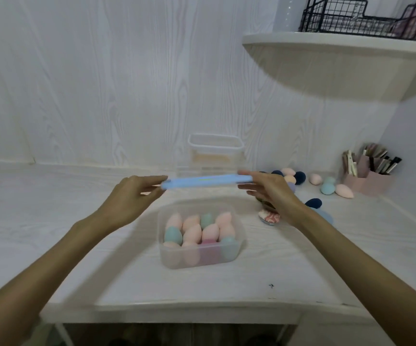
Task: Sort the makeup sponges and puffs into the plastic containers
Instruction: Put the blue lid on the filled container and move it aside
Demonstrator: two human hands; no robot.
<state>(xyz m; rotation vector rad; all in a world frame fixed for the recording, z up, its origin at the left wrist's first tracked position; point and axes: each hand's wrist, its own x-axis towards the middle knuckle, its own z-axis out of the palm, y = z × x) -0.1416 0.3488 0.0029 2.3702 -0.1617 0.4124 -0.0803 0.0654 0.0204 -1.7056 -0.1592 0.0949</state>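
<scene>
both hands pinched the blue lid (203,180), left hand (129,196) on its left end, right hand (269,189) on its right end, long axis running l-r, held level. the sponge-filled container (202,255) sat open on the tabletop (52,233) directly below, slightly nearer the person, so the lid needed lowering straight down & a bit back. both hands abt equally near.

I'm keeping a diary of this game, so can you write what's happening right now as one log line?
left hand holds blue lid | right hand holds lid | lid above open container | container full of sponges | more sponges loose on table
</scene>
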